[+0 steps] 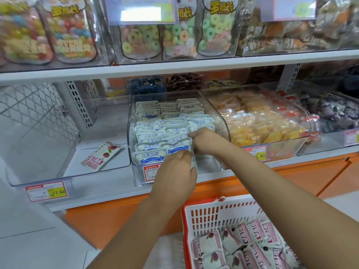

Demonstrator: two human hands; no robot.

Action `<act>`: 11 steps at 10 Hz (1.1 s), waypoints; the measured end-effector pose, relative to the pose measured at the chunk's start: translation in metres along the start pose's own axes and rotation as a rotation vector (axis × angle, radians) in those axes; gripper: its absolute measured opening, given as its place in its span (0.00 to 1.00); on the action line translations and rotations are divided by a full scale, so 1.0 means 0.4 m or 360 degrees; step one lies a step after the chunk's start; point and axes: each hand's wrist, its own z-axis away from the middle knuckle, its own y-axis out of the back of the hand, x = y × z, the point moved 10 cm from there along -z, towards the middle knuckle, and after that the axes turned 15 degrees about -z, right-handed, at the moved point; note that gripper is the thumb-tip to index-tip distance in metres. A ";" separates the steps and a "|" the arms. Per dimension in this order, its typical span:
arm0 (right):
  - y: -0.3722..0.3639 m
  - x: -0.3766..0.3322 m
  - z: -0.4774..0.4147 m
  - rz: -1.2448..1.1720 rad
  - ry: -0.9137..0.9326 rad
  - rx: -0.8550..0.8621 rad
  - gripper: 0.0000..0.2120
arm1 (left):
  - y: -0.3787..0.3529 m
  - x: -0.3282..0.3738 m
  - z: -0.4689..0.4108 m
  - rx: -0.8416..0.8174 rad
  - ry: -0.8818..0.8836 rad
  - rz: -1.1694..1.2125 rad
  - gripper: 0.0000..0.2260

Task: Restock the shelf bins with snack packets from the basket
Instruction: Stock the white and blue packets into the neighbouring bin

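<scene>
A clear shelf bin [219,121] in the middle holds rows of white-and-blue snack packets [149,146]. My left hand [174,171] reaches over the bin's front edge, fingers curled onto a front white-and-blue packet [177,147]. My right hand [204,140] is inside the bin at the right, fingers bent round the same front packets. A red-and-white basket [213,212] at the lower right carries several pink-and-white packets [250,243]. The clear bin [38,167] on the left holds one pink packet [101,155].
Right of the middle bin stand a bin of orange-yellow packets [258,121] and a bin of dark packets [334,113]. Price tags [46,191] hang on the bin fronts. The upper shelf [174,68] carries jars of coloured sweets. An orange cabinet [291,181] runs below.
</scene>
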 end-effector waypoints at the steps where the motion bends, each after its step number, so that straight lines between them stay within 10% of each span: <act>1: -0.021 -0.024 0.027 0.0794 -0.0064 -0.0084 0.11 | -0.003 -0.004 -0.007 0.0000 -0.0021 0.0021 0.18; 2: -0.004 -0.035 0.015 0.1065 0.0028 -0.0044 0.14 | -0.005 -0.016 -0.014 -0.0020 -0.0021 0.0041 0.18; 4: 0.106 -0.051 0.091 -0.0098 0.0307 0.0304 0.15 | -0.013 -0.015 -0.003 -0.0028 -0.0097 -0.0023 0.21; 6: 0.184 0.000 0.250 -0.0216 0.0581 0.0342 0.13 | 0.000 0.006 0.040 0.0180 -0.0107 0.0073 0.19; 7: 0.190 0.109 0.286 -0.0092 0.0465 0.0209 0.17 | -0.002 0.061 0.078 0.0289 -0.0208 0.0118 0.16; 11: 0.298 0.889 0.456 0.1056 -0.0939 0.0025 0.09 | -0.378 0.179 0.307 -0.1019 -0.0381 0.0027 0.13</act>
